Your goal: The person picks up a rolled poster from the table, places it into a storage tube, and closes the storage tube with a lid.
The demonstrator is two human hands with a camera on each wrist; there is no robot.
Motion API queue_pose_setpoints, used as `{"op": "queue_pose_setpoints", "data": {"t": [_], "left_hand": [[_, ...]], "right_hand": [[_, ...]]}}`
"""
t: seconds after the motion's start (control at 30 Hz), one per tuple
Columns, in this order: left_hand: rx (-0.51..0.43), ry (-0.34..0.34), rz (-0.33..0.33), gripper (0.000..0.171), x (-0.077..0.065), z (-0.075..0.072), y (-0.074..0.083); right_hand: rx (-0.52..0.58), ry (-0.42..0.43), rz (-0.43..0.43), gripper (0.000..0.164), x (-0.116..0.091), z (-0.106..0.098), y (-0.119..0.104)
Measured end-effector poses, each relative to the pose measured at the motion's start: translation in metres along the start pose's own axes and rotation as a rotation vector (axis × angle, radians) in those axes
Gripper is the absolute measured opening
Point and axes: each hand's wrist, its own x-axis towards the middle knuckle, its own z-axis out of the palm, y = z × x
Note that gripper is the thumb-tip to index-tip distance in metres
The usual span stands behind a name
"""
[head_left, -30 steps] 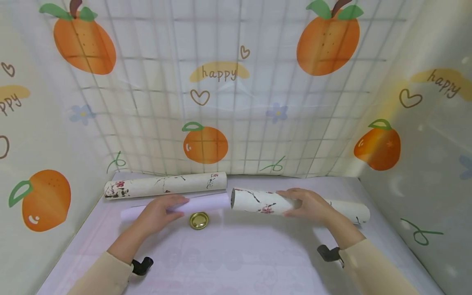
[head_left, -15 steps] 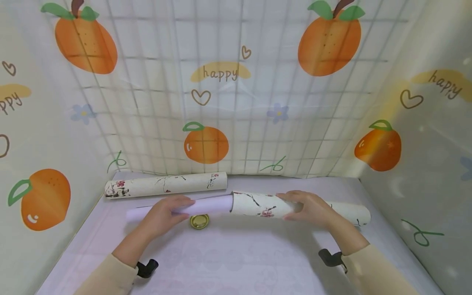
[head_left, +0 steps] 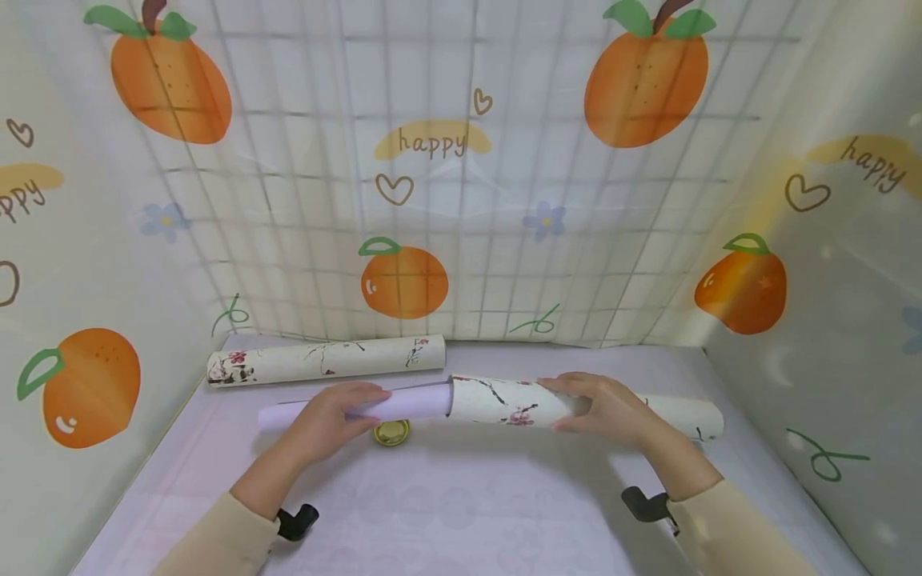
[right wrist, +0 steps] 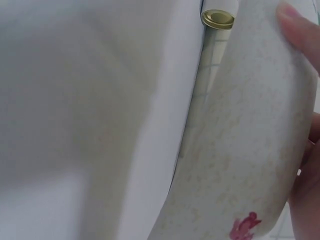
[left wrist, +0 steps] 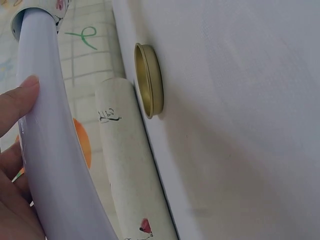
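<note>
My left hand (head_left: pixel 327 422) grips a pale lilac paper roll (head_left: pixel 421 402), thumb on the near side and fingers behind. The roll's right end sits inside the mouth of a white cardboard tube (head_left: pixel 486 399) printed with plum blossoms. Around the middle of that tube, my right hand (head_left: pixel 611 408) holds it level, its closed end pointing right. In the left wrist view the paper roll (left wrist: pixel 45 115) runs up into the tube's rim (left wrist: pixel 22 20). Below the roll, near my left fingertips, a round gold metal lid (head_left: pixel 392 433) lies on the table.
A second blossom-printed tube (head_left: pixel 324 362) lies along the back left of the table (head_left: pixel 446 496). Behind it rises a hanging cloth (head_left: pixel 432 192) with printed oranges over a wire grid. More printed cloth encloses both sides.
My left hand has moved right with the paper roll, whose right end has gone from outside the tube's mouth to inside it. My right hand and the tube have stayed nearly still.
</note>
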Motion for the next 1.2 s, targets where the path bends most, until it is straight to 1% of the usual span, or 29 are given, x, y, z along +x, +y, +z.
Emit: {"op": "queue_pose_setpoints", "data": {"t": [0.3, 0.53, 0.67, 0.93, 1.03, 1.2], "left_hand": [[0.026, -0.038, -0.003, 0.044, 0.004, 0.002, 0.003], [-0.004, -0.061, -0.01, 0.044, 0.008, 0.006, 0.008], [-0.01, -0.065, -0.017, 0.043, 0.009, 0.007, 0.012], [-0.018, -0.058, -0.007, 0.043, 0.013, 0.009, 0.015], [-0.02, -0.062, 0.0, 0.042, 0.015, 0.01, 0.017], [-0.034, -0.069, -0.028, 0.043, 0.017, 0.012, 0.021]], "right_hand": [[0.007, -0.001, -0.032, 0.07, 0.001, 0.003, 0.0], [-0.002, -0.017, -0.025, 0.068, 0.002, 0.004, -0.002], [0.01, -0.024, -0.031, 0.069, 0.002, 0.004, -0.002], [0.004, 0.007, -0.079, 0.07, 0.003, 0.003, -0.004], [0.012, -0.006, -0.073, 0.07, 0.004, 0.004, -0.005], [0.005, -0.029, -0.056, 0.07, 0.006, 0.007, -0.005]]}}
